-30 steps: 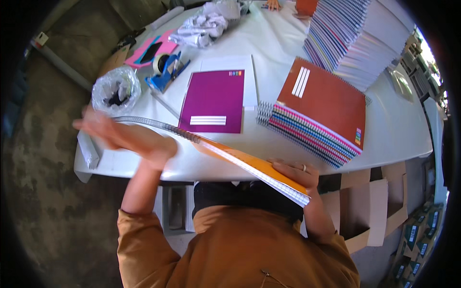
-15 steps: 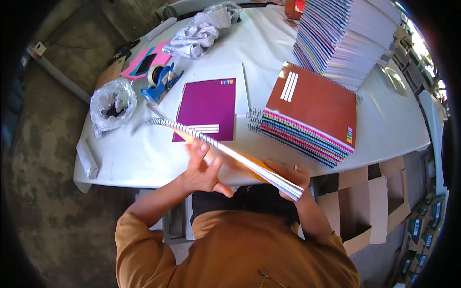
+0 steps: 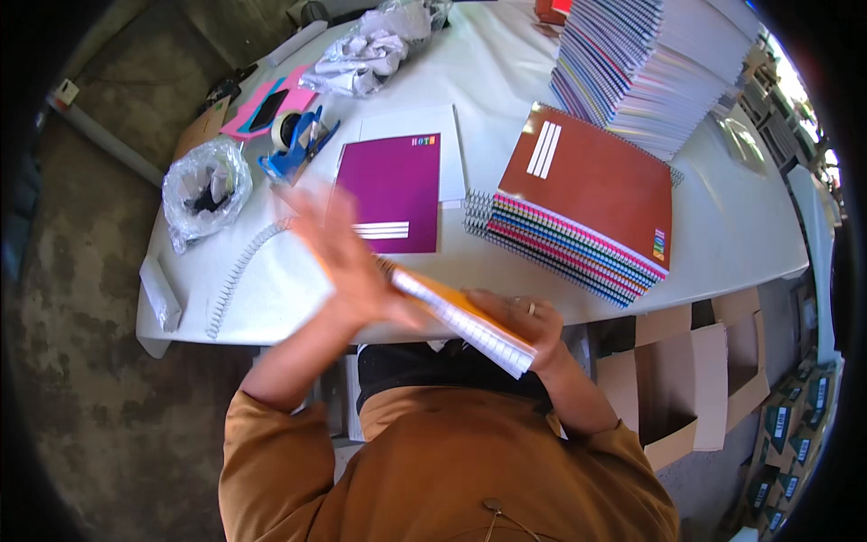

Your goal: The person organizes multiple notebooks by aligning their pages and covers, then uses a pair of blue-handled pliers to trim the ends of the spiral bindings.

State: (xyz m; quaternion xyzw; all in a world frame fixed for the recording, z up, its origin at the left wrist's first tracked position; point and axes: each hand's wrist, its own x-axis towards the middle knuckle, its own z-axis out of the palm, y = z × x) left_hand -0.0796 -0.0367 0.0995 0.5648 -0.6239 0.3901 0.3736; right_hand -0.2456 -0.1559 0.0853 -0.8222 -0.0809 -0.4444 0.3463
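Orange notebook (image 3: 477,331), tilted, in front of the person's waist at the near edge of the white table (image 3: 741,248). The right hand (image 3: 526,318) is clamped on its right-hand end. The left hand (image 3: 348,262), motion-blurred, has its fingers spread apart at the opposite end; whether it touches the notebook cannot be told. A loose length of wire coil (image 3: 237,271) curves left of this hand. Beyond lies a purple cover (image 3: 397,191); to its right, a brown-topped notebook stack (image 3: 591,185); to its left, a blue tape dispenser (image 3: 291,164).
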